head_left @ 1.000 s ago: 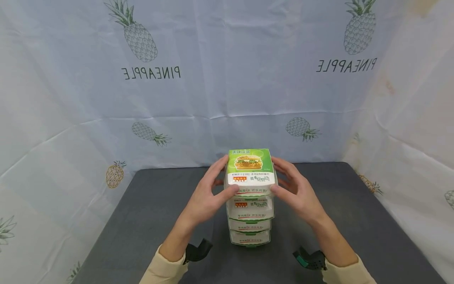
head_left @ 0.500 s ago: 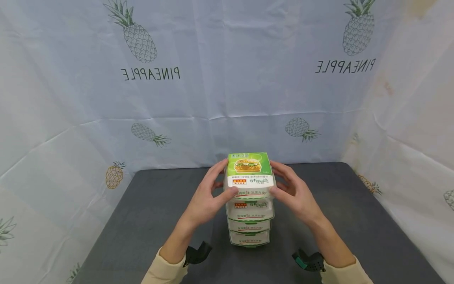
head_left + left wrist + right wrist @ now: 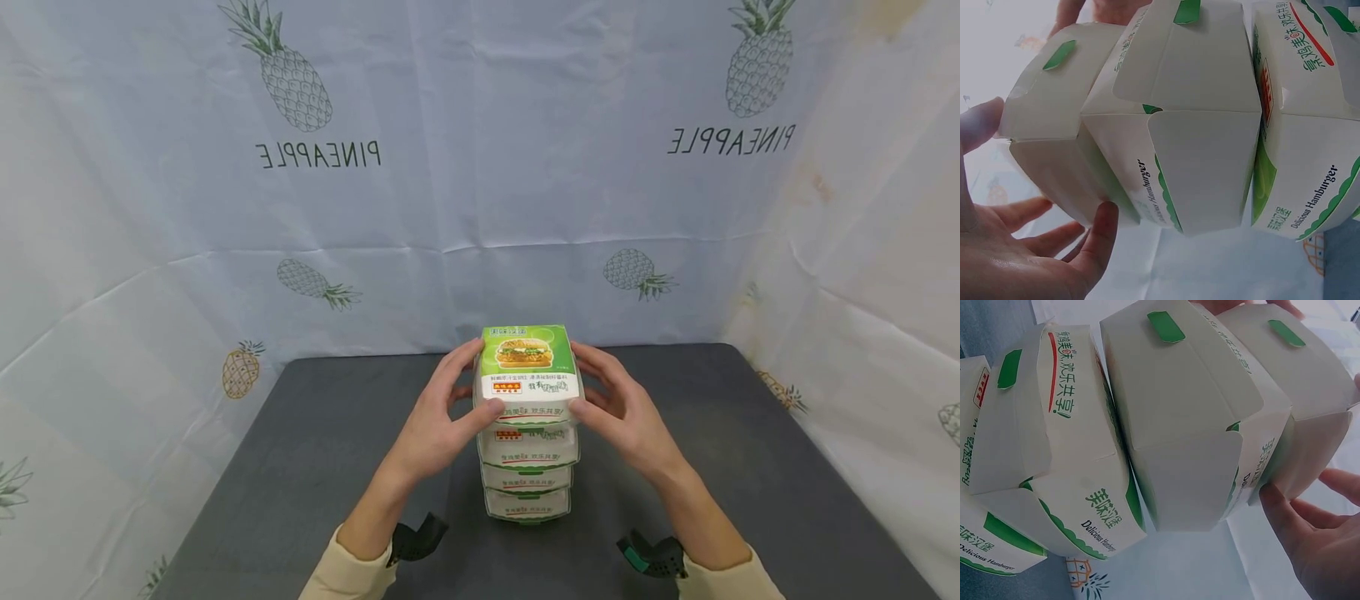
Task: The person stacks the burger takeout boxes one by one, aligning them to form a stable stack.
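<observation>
Several paper burger boxes stand in one column, the top one point(image 3: 528, 387) showing a green and white lid with a burger picture. My left hand point(image 3: 431, 429) holds that top box at its left side, thumb at the front corner and fingers along the side. On the opposite side my right hand point(image 3: 630, 417) grips it the same way. Directly underneath is a second burger box point(image 3: 529, 450), its lid mostly covered. In the left wrist view the held box point(image 3: 1054, 81) meets the box below it point(image 3: 1204, 69) at a slight angle. Whether its base rests fully there I cannot tell.
The column stands on a dark grey table point(image 3: 337, 467). A pale cloth point(image 3: 480, 167) printed with pineapples hangs behind the table and along both sides. Black wrist mounts point(image 3: 420, 535) sit on the forearms near the lower boxes.
The top burger box has come down slightly, covering more of the box under it. Both hands have lowered with it, keeping their hold. The lower boxes stay in place.
</observation>
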{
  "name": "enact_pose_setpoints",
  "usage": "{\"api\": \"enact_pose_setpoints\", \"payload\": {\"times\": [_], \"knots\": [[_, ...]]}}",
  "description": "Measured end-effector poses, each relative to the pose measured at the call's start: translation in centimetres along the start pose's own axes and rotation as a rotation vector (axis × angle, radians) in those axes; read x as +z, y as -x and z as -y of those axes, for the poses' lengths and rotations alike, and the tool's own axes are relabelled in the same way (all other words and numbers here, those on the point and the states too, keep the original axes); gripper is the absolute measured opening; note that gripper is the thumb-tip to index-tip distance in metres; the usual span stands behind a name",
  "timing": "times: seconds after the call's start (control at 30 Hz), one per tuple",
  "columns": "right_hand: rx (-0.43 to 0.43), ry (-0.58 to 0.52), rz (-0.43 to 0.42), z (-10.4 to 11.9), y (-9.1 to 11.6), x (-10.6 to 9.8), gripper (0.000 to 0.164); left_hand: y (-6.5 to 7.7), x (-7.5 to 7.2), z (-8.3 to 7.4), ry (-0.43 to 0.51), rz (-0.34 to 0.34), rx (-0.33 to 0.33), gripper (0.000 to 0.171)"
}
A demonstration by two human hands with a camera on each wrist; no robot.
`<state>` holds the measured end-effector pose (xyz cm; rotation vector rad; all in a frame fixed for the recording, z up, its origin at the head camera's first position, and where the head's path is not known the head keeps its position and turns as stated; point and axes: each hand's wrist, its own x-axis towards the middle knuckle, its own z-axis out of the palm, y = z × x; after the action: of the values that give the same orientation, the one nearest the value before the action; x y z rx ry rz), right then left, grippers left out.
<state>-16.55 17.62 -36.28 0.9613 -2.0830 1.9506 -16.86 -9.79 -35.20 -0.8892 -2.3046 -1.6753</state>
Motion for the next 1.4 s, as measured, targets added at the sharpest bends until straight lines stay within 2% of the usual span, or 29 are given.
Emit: {"api": "enact_pose_setpoints", "payload": {"times": [0.23, 0.6, 1.4], "knots": [[0.001, 0.009, -0.002, 0.07, 0.06, 0.01, 0.064, 0.02, -0.01, 0.02, -0.003, -0.001, 0.02, 0.073], [0.015, 0.037, -0.026, 0.16, 0.11, 0.02, 0.064, -0.07, 0.19, -0.31, 0.0, -0.006, -0.01, 0.072], [0.014, 0.035, -0.023, 0.24, 0.25, -0.13, 0.063, -0.17, 0.19, -0.04, 0.009, 0.003, 0.001, 0.073]]}}
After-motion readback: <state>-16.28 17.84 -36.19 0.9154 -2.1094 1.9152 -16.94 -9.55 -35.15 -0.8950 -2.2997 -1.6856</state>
